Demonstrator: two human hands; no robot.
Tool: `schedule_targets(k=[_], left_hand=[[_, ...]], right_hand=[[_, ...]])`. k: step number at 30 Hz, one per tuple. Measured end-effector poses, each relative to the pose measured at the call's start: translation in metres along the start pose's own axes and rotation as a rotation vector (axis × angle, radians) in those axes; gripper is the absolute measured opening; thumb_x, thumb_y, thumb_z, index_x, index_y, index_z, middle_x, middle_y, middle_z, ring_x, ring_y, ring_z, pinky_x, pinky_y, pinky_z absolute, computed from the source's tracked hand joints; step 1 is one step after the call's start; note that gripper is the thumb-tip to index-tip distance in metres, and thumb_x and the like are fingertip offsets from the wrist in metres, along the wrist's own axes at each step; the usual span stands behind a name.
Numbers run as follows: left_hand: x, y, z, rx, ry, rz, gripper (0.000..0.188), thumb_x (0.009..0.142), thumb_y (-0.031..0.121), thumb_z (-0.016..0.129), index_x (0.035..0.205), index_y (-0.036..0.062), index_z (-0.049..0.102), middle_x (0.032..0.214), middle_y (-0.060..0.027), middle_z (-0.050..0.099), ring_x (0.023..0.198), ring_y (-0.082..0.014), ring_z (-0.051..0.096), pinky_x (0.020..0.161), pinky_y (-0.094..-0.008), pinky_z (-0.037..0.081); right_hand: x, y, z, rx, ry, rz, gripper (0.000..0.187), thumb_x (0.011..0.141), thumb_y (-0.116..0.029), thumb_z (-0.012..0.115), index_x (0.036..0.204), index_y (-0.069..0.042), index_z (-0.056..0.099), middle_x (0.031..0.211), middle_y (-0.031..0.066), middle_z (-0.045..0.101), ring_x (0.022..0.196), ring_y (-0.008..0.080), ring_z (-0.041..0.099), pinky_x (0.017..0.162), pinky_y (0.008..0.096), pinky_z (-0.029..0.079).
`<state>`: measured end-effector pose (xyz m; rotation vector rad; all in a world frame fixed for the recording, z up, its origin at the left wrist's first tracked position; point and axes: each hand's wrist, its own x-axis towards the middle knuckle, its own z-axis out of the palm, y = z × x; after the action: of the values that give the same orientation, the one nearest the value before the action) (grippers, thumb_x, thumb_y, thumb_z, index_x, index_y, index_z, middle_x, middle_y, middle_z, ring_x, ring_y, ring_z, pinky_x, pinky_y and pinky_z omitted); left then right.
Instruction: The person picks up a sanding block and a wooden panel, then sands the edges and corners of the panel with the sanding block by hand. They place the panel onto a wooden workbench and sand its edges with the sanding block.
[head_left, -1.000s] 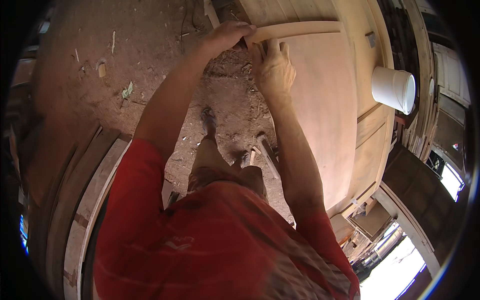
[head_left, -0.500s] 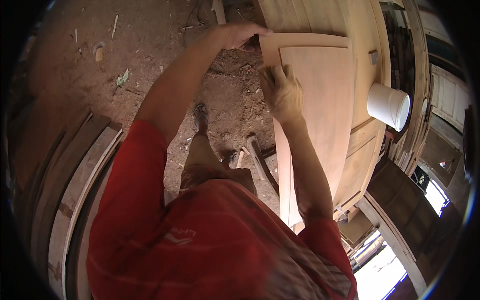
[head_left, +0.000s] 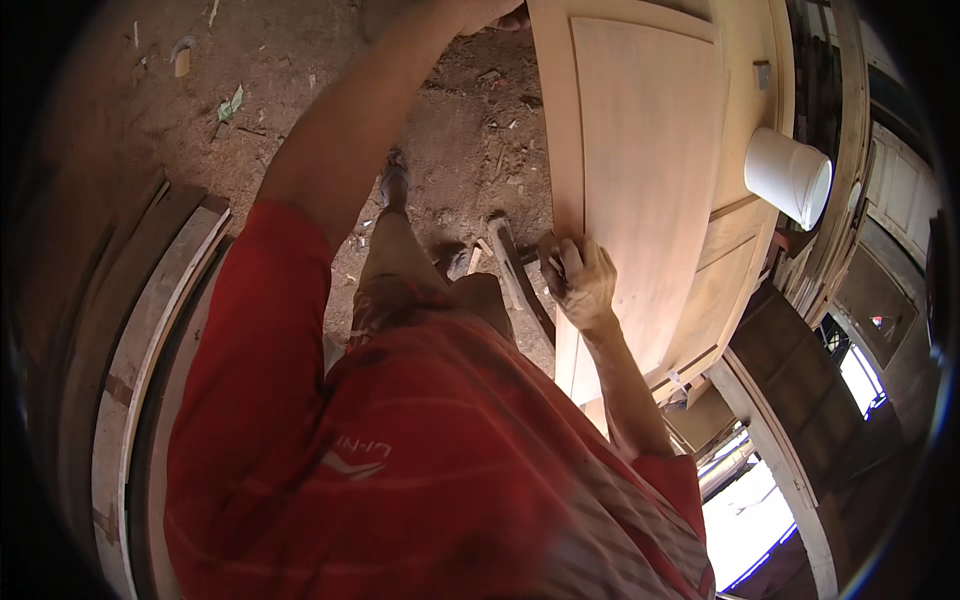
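A pale wooden panel door (head_left: 650,150) with a framed inset lies before me, running from the top of the view down toward my right side. My right hand (head_left: 585,275) is on its left edge strip, fingers curled and pressed together; whatever is under them is hidden. At the top edge of the view, my left hand (head_left: 485,14) is partly cut off. Its curled fingers show at the door's far left corner, and the thumb is out of sight.
Underneath lies another, larger wooden door (head_left: 745,205), with a white plastic bucket (head_left: 785,178) and a small grey block (head_left: 762,75) on it. Long boards (head_left: 150,340) are stacked at left. A wooden support leg (head_left: 515,270) stands beside my legs on the littered dirt floor (head_left: 300,50).
My right hand has slid down along the door's left edge, toward my body. The view has shifted, so my left hand at the corner is now mostly cut off.
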<state>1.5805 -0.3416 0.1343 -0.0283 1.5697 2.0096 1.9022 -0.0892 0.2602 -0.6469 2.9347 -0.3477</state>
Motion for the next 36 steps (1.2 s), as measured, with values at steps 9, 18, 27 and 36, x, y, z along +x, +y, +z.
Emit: schedule_targets(k=[9,18,27,36], left_hand=[[0.029,-0.014,0.015,0.151,0.374,0.096,0.041,0.106,0.042,0.058,0.077,0.0125,0.063,0.064,0.0002,0.053,0.049,-0.0141,0.047,0.041,-0.0354,0.036],[0.021,-0.003,0.036,0.156,0.387,0.063,0.040,0.106,0.048,0.060,0.083,0.0160,0.066,0.062,0.0012,0.053,0.049,-0.0145,0.045,0.044,-0.0346,0.034],[0.012,0.036,-0.057,0.399,0.423,-0.007,0.025,0.106,0.033,0.060,0.092,0.0119,0.062,0.081,0.0031,0.050,0.072,-0.0096,0.047,0.071,-0.0267,0.046],[-0.012,0.038,0.032,0.324,0.522,-0.180,0.037,0.105,0.046,0.064,0.115,0.0105,0.066,0.100,-0.0013,0.061,0.082,-0.0122,0.055,0.069,-0.0256,0.050]], right_hand=[[0.012,0.000,0.011,0.055,0.160,-0.021,0.018,0.092,-0.022,0.078,0.103,-0.013,0.067,0.088,0.0074,0.059,0.069,0.0274,0.063,0.059,0.0406,0.054],[-0.113,-0.011,0.024,-0.009,0.199,0.099,0.019,0.088,-0.023,0.078,0.097,-0.012,0.066,0.088,0.0046,0.058,0.071,0.0240,0.061,0.061,0.0389,0.050],[-0.357,-0.036,0.009,0.023,0.185,0.522,0.031,0.083,-0.021,0.083,0.109,-0.012,0.070,0.090,0.0019,0.060,0.078,0.0225,0.065,0.068,0.0377,0.052],[-0.438,-0.125,0.039,0.249,0.931,2.165,0.046,0.099,-0.044,0.063,0.090,0.001,0.057,0.092,0.0185,0.063,0.080,0.0279,0.064,0.075,0.0468,0.051]])
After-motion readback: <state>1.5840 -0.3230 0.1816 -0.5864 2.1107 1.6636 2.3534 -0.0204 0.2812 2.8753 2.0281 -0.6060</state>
